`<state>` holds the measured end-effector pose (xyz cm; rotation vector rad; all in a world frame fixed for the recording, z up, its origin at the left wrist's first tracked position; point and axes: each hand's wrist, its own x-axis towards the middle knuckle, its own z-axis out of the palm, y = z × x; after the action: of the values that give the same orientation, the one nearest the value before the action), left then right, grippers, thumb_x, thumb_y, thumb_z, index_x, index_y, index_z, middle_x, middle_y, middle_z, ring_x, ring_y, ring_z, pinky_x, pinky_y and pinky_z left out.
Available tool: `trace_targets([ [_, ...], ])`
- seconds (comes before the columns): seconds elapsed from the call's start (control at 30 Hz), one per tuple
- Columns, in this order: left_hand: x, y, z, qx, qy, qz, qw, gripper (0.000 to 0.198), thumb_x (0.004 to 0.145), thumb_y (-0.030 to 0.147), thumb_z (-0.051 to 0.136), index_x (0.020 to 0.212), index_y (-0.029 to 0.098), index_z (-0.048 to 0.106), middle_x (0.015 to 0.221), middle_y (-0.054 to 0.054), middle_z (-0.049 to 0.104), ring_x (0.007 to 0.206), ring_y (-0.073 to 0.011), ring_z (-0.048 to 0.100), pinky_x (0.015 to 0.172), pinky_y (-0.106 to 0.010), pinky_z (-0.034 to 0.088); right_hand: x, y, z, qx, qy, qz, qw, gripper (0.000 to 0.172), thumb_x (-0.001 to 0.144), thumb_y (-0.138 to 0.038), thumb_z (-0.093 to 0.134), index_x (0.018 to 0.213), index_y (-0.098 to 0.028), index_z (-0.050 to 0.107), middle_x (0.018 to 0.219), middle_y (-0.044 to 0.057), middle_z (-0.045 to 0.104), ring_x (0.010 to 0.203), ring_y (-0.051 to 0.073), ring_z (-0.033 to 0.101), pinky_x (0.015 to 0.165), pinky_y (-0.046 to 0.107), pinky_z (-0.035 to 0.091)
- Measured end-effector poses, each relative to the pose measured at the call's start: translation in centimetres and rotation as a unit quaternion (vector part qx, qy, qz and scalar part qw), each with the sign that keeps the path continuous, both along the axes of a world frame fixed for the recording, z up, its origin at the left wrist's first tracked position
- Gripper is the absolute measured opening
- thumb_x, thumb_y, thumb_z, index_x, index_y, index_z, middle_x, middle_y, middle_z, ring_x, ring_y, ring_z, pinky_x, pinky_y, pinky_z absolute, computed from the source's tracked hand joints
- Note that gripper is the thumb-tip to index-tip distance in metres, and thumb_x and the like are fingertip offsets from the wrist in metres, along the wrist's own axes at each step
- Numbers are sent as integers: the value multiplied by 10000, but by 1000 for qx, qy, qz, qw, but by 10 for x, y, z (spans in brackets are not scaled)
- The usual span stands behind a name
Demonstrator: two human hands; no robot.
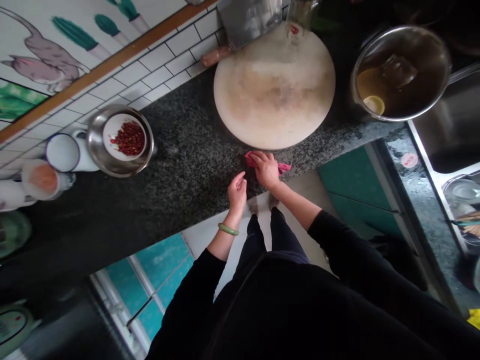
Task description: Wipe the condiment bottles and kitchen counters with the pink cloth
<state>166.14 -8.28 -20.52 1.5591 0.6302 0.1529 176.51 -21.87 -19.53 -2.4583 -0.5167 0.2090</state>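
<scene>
My right hand (267, 171) presses a crumpled pink cloth (285, 168) onto the dark speckled countertop (187, 145), close to its front edge. Parts of the cloth stick out on both sides of the fingers. Just left of it, my left hand (237, 194) hovers at the counter edge with loosely bent fingers, a gap to the thumb and nothing held. A green bangle (228, 229) circles that wrist. Beyond my right hand lies a round, stained chopping board (277, 100).
Left stand a metal bowl (98, 160) holding a dish of red chopped pieces (129, 137), and a white enamel mug (63, 152). A cleaver (249, 22) and a glass jar (298, 30) are behind the board. Right are a steel pot (446, 65) of brownish liquid and a sink (450, 145).
</scene>
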Motion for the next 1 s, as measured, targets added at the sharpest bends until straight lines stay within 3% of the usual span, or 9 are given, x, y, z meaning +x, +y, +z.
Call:
trace_targets([
  [0.1,-17,5,8,-89,30,-7,996,259,968,317,634,1153,185,758,1186,-141,806,1170,-260,758,1140,-492,541,6,-12,0,33,10,83,996,547,897,-82,521,1393,-199,718,1464,52,684,1229,306,587,1126,495,475],
  [0.17,-27,7,12,-161,54,-22,985,255,958,317,642,1125,166,762,1149,-159,811,1156,-272,767,1137,-510,536,7,-23,-2,36,-6,61,997,565,882,-81,535,1402,-216,712,1464,42,684,1240,309,589,1139,511,466],
  [0.3,-37,2,9,-282,94,-38,954,260,829,149,723,1084,160,770,1380,-169,728,1248,-296,733,1200,-515,481,1,-20,-8,-14,-39,-22,999,577,905,-101,538,1453,-214,682,1538,44,632,1263,337,539,1127,513,464],
  [0.47,-29,-5,4,-322,90,-35,942,299,848,136,719,1145,143,744,1336,-184,748,1258,-283,729,1216,-506,471,-3,-29,2,21,-41,65,997,557,899,-88,521,1411,-216,699,1485,52,671,1269,299,582,1142,492,446],
  [0.53,-21,-3,5,-311,77,-32,947,308,895,182,708,1201,141,722,1303,-189,762,1229,-268,744,1204,-500,485,-2,-58,7,35,-70,14,997,572,902,-91,514,1429,-238,679,1470,65,676,1319,295,580,1160,509,426],
  [0.6,-12,2,6,-304,66,-37,950,321,937,236,695,1246,148,705,1323,-185,756,1218,-259,749,1195,-492,498,-2,-92,4,21,-107,-105,988,581,904,-107,500,1446,-245,658,1467,90,667,1350,302,571,1161,543,417],
  [0.7,0,9,7,-330,75,-59,939,287,1015,307,600,1231,160,717,1399,-175,723,1264,-258,727,1205,-488,496,-14,-119,-17,-28,-132,-278,951,581,901,-134,470,1449,-206,648,1457,149,643,1338,329,570,1120,594,432],
  [0.83,2,11,4,-369,99,-108,918,371,1073,338,434,1217,187,740,1447,-153,697,1378,-270,655,1235,-520,467,-49,-83,-47,-40,-114,-342,932,583,943,-144,431,1489,-206,625,1526,185,566,1392,357,489,1129,607,421],
  [1.0,0,3,1,-353,85,-61,930,279,1012,237,550,1219,169,724,1386,-156,728,1328,-242,689,1240,-484,473,-77,-13,-47,3,-67,-295,953,570,978,-163,421,1508,-246,614,1527,168,552,1362,330,515,1145,563,453],
])
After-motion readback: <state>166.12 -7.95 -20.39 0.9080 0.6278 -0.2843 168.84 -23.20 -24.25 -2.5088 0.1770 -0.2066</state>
